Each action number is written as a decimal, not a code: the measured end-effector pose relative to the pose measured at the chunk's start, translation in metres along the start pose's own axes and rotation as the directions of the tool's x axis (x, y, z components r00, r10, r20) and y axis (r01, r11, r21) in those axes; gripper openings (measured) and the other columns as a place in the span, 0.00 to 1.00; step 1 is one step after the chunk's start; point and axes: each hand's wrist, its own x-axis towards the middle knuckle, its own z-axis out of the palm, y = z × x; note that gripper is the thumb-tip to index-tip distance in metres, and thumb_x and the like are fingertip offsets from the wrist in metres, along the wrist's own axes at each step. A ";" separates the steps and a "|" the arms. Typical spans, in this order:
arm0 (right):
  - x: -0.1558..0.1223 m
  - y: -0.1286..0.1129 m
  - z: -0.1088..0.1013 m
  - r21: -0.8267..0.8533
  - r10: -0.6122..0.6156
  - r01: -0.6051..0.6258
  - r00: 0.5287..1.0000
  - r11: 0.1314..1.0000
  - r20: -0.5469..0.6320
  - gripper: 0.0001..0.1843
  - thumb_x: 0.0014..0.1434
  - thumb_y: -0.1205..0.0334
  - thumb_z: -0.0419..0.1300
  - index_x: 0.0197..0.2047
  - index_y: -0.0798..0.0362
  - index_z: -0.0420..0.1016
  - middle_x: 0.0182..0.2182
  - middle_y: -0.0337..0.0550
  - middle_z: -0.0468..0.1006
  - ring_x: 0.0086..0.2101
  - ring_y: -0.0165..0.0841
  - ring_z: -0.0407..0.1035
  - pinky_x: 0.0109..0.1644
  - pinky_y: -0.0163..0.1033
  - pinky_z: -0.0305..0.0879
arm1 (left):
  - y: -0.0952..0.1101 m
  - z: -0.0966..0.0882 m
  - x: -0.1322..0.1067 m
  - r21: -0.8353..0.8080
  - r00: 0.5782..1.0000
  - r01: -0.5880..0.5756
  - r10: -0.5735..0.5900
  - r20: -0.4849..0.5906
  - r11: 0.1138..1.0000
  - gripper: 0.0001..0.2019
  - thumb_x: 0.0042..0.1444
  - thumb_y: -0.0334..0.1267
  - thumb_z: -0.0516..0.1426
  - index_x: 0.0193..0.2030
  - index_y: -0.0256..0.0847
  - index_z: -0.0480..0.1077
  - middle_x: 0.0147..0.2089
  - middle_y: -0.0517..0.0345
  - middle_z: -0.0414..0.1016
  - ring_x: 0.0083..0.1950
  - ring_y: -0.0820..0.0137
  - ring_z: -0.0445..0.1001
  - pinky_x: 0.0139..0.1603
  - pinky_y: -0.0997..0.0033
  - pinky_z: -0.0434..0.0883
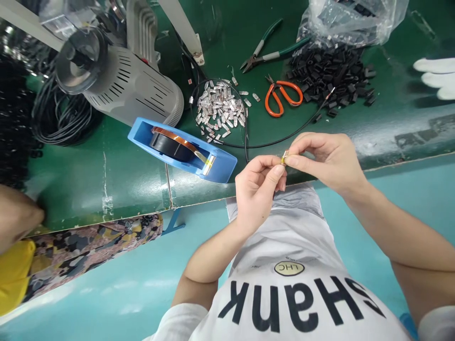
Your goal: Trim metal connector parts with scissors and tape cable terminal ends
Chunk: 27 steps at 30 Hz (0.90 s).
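Observation:
Between my hands is a small metal connector (286,154) with a band of yellow tape around it. My left hand (256,187) pinches its lower end between thumb and index finger, the other fingers curled in. From the right, my right hand (325,158) grips the upper end with thumb and fingertips. A thin black cable (270,146) lies on the bench just behind my hands; whether it joins the connector is hidden. Left of my hands stands a blue tape dispenser (227,166) with a roll of amber tape (177,137).
Beyond lie a pile of metal connector shells (222,106), orange-handled snips (273,102), green-handled cutters (263,52) and many black plastic caps (330,71) beside a clear bag (359,23). A grey machine (131,85) stands left. A co-worker's arm (17,218) and white-gloved fingers (435,76) show at the sides.

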 end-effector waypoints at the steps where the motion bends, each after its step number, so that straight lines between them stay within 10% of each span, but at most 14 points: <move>1: 0.001 0.001 -0.001 0.035 0.019 -0.020 1.000 0.999 0.019 0.05 0.56 0.59 0.72 0.32 0.48 0.82 0.30 0.37 0.79 0.32 0.30 0.71 0.40 0.39 0.70 | 0.000 0.000 0.000 0.015 1.000 -0.004 0.004 -0.002 1.000 0.09 0.62 0.41 0.64 0.39 0.37 0.73 0.27 0.62 0.71 0.25 0.79 0.67 0.27 0.77 0.65; 8: 0.021 0.014 -0.012 0.230 -0.038 -0.028 0.961 0.973 0.274 0.08 0.53 0.58 0.75 0.38 0.47 0.86 0.35 0.39 0.77 0.33 0.28 0.70 0.37 0.36 0.69 | 0.006 -0.004 0.001 0.012 0.996 0.050 -0.051 0.070 0.999 0.09 0.62 0.41 0.64 0.39 0.37 0.73 0.28 0.61 0.73 0.24 0.79 0.67 0.26 0.77 0.65; 18: 0.038 0.003 -0.011 -0.031 -0.350 0.370 0.900 0.928 0.258 0.05 0.57 0.60 0.72 0.34 0.48 0.81 0.32 0.38 0.79 0.35 0.32 0.72 0.40 0.39 0.68 | 0.019 -0.017 0.013 0.100 0.994 0.067 -0.075 0.076 0.993 0.11 0.62 0.43 0.64 0.37 0.37 0.75 0.27 0.61 0.71 0.23 0.80 0.65 0.23 0.78 0.63; 27: 0.028 0.001 -0.012 -0.128 -0.275 0.304 0.939 0.944 0.205 0.08 0.61 0.60 0.68 0.45 0.47 0.83 0.39 0.39 0.81 0.35 0.30 0.73 0.40 0.38 0.71 | 0.021 -0.017 0.014 0.050 0.986 0.132 -0.137 0.096 0.990 0.11 0.62 0.45 0.64 0.39 0.38 0.76 0.24 0.63 0.67 0.21 0.79 0.63 0.21 0.78 0.61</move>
